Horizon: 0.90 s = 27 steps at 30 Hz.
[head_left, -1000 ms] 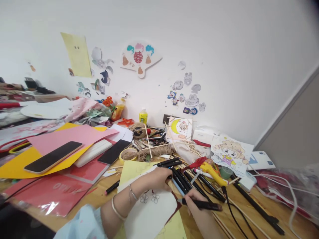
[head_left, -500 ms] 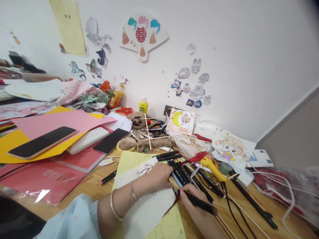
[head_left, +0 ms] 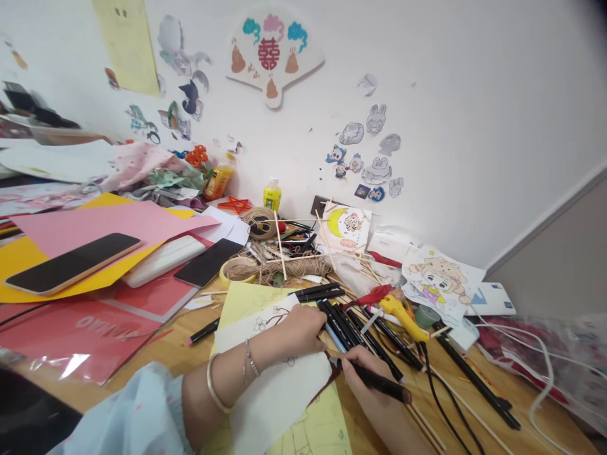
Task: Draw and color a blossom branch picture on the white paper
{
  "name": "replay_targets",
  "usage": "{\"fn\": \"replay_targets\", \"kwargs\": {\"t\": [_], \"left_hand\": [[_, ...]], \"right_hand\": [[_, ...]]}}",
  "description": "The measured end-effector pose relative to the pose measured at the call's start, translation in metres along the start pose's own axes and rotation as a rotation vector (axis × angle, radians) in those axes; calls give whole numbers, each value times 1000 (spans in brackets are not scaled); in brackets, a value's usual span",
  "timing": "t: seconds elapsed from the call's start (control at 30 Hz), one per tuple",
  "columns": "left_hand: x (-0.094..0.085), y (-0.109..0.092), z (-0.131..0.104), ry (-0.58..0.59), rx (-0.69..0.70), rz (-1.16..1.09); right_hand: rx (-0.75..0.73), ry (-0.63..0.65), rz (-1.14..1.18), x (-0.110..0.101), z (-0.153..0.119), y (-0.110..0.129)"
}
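Note:
My right hand [head_left: 363,373] grips a black marker [head_left: 382,383], its tip at the right edge of a white sheet of paper [head_left: 270,404]. A dark red strip [head_left: 327,381] shows along that edge, by the tip. My left hand [head_left: 306,328] lies curled on the sheet, its fingers closed at the paper's right edge; the fingertips are mostly hidden. Flowers and a dark red branch [head_left: 275,318] are drawn on the sheet above the left wrist. Under it lies a yellow paper [head_left: 327,423] with faint line drawings.
Several black markers [head_left: 348,328] lie just beyond my hands, with a yellow glue gun [head_left: 403,316] to their right. Twine [head_left: 298,268], thin sticks and cut drawings [head_left: 441,281] clutter the back. Phones [head_left: 76,262] and coloured papers [head_left: 95,230] cover the left side.
The view has shifted slightly, moving the background a little left and up. Both hands stay nearly in place, the marker still at the sheet's right edge.

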<state>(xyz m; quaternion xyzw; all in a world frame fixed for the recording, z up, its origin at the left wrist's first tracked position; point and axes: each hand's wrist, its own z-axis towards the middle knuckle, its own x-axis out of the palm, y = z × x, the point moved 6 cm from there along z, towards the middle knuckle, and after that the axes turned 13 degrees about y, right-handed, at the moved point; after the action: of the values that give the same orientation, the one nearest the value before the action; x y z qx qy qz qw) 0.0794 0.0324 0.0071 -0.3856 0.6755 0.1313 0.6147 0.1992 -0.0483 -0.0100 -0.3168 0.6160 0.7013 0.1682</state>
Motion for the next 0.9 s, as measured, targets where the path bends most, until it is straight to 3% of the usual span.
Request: {"fn": "replay_targets", "kwargs": {"t": [0.2, 0.4, 0.63, 0.9], "left_hand": [[0, 1, 1, -8, -8, 31], [-1, -1, 0, 4, -2, 23], [3, 3, 3, -56, 41, -45], [0, 1, 1, -39, 38, -32]], "right_hand": [[-31, 45, 34, 3, 1, 1], [29, 21, -27, 2, 0, -6], [14, 49, 40, 4, 3, -5], [19, 4, -32, 1, 1, -5]]}}
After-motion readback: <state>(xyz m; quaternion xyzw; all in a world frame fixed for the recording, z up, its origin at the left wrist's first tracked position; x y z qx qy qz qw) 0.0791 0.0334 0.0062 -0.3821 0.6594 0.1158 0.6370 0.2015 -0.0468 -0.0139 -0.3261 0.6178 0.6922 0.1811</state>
